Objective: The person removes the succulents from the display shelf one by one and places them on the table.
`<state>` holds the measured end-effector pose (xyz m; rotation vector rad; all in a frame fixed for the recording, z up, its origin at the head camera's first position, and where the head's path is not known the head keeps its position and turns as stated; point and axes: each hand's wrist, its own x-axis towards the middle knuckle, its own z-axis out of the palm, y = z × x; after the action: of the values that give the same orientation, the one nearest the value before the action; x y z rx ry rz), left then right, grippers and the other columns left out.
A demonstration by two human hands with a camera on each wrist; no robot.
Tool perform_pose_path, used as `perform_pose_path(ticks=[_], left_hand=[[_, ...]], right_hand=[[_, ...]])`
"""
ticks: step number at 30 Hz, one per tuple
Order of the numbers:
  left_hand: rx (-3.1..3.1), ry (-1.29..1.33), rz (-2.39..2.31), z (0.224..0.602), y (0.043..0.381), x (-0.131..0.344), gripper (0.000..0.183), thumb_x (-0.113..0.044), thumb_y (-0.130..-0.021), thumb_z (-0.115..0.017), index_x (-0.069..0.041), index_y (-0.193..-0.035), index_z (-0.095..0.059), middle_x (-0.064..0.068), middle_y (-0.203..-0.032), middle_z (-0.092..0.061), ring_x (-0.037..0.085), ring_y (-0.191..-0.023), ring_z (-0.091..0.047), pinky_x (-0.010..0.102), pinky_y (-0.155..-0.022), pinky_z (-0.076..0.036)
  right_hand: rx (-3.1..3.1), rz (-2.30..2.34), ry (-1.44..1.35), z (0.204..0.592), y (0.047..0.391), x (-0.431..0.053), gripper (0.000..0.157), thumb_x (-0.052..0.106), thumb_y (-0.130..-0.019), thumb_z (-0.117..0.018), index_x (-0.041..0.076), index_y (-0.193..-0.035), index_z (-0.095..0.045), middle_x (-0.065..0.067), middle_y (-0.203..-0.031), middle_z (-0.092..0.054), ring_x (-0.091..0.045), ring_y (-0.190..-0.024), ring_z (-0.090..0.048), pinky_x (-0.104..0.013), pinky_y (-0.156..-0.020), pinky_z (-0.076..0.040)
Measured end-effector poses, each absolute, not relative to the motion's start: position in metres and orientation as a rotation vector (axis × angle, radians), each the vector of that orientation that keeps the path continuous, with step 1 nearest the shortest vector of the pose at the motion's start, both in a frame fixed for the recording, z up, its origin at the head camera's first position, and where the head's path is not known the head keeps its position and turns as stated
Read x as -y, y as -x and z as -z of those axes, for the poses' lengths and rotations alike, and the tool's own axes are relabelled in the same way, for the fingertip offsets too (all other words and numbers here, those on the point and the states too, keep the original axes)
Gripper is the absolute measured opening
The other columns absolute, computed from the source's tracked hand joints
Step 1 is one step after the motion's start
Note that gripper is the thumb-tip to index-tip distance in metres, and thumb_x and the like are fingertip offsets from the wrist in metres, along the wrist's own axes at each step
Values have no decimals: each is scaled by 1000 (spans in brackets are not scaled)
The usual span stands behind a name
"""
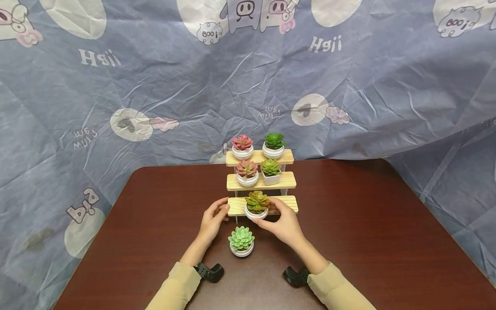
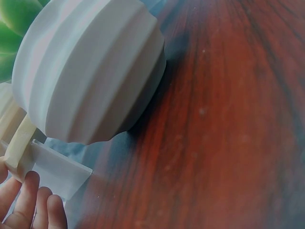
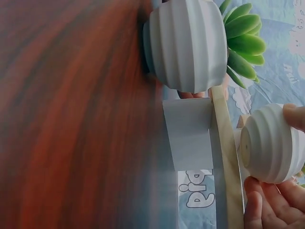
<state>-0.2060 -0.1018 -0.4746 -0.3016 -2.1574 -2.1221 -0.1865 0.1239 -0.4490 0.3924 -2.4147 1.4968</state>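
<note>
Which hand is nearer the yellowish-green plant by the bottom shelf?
Right: the right hand grips the plant by its white pot; the left hand is left of it, touching the bottom shelf.

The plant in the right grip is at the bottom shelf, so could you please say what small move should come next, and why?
Probably lower the plant onto the bottom shelf: the right grip holds its pot, whose underside shows, seemingly clear of the wood, and the left grip touches the shelf's left end.
</note>
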Motion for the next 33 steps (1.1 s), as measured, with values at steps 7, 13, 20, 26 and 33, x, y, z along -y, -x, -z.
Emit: perform_pose_path(ticks=[7,13,20,26,33], left_hand=[[2170,310,2107,473,206,102,36,-6,-95,-54,9,-128,-51,22,-104,-60,10,-86,-56,51,-75,-52],[2171,305,2108,473,206,101,35,-5,-95,-54,9,-128,-51,22,-103,-60,10,-85,-56,50,-75,-52],[2177,303,2111,473,206,102,35,-6,-95,-54,8,-128,-51,19,-102,-60,11,-85,-56,48,-75,-53],[2170,295,2119,474,206,102,36,-6,-95,-54,8,-128,-52,18,-102,-61,9,-85,-56,48,-75,-53],[2168,299,2121,473,206,102,34,-6,-95,-54,7,-127,-53,20,-103,-60,9,-85,-56,48,-75,-52]], right_hand=[[2354,-1484,-458,453,181,-131,61,22,-63,-87,11,-118,-61,1,-95,-65,-15,-82,-61,-40,-76,-53],[2334,-1509,-479,456,178,-137,60,19,-64,-88,12,-118,-61,0,-95,-64,-14,-82,-61,-42,-77,-53],[2319,-1510,-520,451,170,-137,59,10,-64,-87,6,-117,-61,-5,-97,-65,-16,-83,-61,-41,-76,-54],[2310,-1525,-568,427,155,-134,56,0,-63,-85,-6,-113,-59,-12,-95,-65,-17,-82,-61,-48,-74,-53],[2365,-1516,-562,429,152,-136,56,0,-64,-84,-7,-114,-58,-12,-92,-65,-17,-81,-61,-48,-75,-53]])
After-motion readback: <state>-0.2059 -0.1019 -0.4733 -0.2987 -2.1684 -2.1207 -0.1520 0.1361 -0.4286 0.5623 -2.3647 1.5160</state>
